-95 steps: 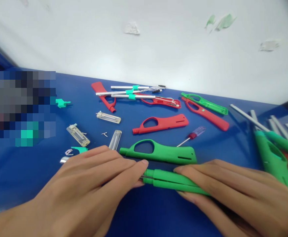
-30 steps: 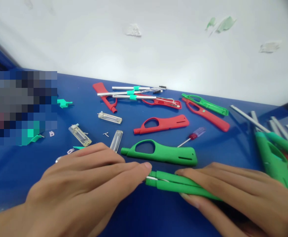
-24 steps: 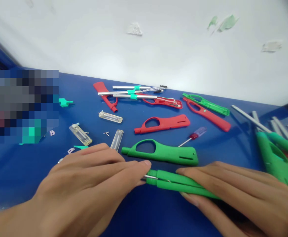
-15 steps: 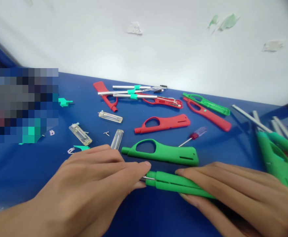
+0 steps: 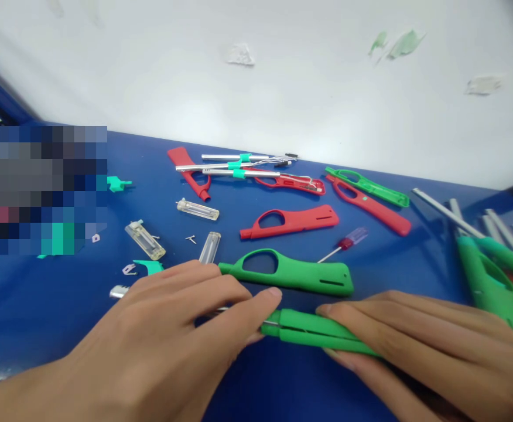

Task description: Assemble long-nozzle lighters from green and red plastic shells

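My right hand [image 5: 432, 346] is closed around a green utility lighter body [image 5: 318, 329], its nozzle end facing left. A dark seam runs along the body, with its halves slightly apart. My left hand [image 5: 173, 328] is closed at the nozzle, gripping a thin metal tube [image 5: 119, 291] whose far end shows beyond my knuckles. Much of the tube is hidden by the fingers. Just behind both hands lies a green casing half [image 5: 303, 276] with a finger loop. A red-handled screwdriver [image 5: 348, 240] rests behind that.
A red casing half [image 5: 300, 220] and clear fuel tanks [image 5: 198, 210] lie midway on the blue table [image 5: 239, 387]. Silver tubes with wires [image 5: 221, 167] lie farther back. Assembled green lighters [image 5: 487, 275] are piled at right. A white wall [image 5: 283, 88] stands behind; the left is pixelated.
My left hand has shifted slightly right along the nozzle, and the tube's far end has come into view at its left. My right hand keeps its hold on the lighter body.
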A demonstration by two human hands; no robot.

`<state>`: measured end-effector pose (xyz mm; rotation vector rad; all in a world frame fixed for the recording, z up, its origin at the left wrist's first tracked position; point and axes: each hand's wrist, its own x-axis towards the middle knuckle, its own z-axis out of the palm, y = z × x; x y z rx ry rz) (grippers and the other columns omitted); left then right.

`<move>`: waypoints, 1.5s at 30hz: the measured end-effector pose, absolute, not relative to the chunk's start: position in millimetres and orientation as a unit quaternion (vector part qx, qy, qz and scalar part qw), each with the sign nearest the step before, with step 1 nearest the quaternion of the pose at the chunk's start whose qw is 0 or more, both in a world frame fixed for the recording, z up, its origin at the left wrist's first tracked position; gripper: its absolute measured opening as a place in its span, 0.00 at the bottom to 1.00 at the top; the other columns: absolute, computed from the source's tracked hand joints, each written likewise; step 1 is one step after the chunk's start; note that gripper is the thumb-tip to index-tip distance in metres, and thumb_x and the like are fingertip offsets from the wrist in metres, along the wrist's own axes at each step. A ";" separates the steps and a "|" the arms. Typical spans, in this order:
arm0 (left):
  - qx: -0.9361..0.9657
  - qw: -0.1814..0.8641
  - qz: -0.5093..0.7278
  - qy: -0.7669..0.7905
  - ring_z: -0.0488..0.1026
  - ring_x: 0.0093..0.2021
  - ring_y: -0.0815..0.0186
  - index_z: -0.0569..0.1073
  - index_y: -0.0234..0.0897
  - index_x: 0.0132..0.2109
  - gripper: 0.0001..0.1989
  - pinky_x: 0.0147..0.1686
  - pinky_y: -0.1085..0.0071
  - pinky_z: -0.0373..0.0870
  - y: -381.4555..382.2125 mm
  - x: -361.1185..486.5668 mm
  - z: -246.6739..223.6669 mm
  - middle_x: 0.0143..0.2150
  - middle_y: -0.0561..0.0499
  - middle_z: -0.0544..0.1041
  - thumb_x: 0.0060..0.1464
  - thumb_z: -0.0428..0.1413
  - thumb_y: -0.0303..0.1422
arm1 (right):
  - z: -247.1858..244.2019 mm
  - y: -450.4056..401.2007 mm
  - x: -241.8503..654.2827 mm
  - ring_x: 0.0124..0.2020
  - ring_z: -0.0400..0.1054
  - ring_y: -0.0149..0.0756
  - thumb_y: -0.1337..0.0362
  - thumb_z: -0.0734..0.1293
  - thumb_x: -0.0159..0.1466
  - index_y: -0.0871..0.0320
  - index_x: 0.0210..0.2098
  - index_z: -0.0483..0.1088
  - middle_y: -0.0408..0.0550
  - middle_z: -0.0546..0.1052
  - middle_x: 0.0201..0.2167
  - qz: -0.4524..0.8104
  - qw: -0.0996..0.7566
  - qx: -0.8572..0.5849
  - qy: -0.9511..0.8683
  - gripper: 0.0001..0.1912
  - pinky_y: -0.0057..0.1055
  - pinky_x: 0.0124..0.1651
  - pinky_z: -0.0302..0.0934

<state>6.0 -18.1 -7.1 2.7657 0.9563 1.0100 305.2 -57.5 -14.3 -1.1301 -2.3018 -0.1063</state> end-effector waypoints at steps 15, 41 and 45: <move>0.908 0.016 0.312 0.278 0.87 0.42 0.63 0.80 0.40 0.61 0.16 0.51 0.66 0.89 -21.1 -5.8 -14.0 0.45 0.53 0.88 0.75 0.54 0.22 | -12.0 -55.3 289.0 0.32 0.87 0.31 0.62 0.63 0.84 0.50 0.52 0.79 0.34 0.91 0.38 -0.046 0.312 -0.405 -0.858 0.11 0.32 0.37 0.78; 0.896 0.052 0.322 0.300 0.77 0.28 0.66 0.73 0.45 0.45 0.10 0.29 0.65 0.75 -12.0 1.9 -4.1 0.33 0.57 0.81 0.80 0.51 0.28 | -1.6 -53.1 299.4 0.47 0.89 0.45 0.44 0.61 0.82 0.47 0.61 0.76 0.45 0.90 0.51 -0.036 0.219 -0.454 -0.863 0.20 0.40 0.46 0.84; 0.906 0.061 0.305 0.288 0.77 0.29 0.66 0.70 0.45 0.43 0.11 0.29 0.66 0.75 -3.5 2.2 1.2 0.32 0.56 0.80 0.78 0.52 0.26 | -6.7 -51.9 302.4 0.44 0.89 0.43 0.50 0.58 0.85 0.50 0.63 0.77 0.50 0.89 0.50 -0.019 0.194 -0.433 -0.880 0.21 0.36 0.41 0.83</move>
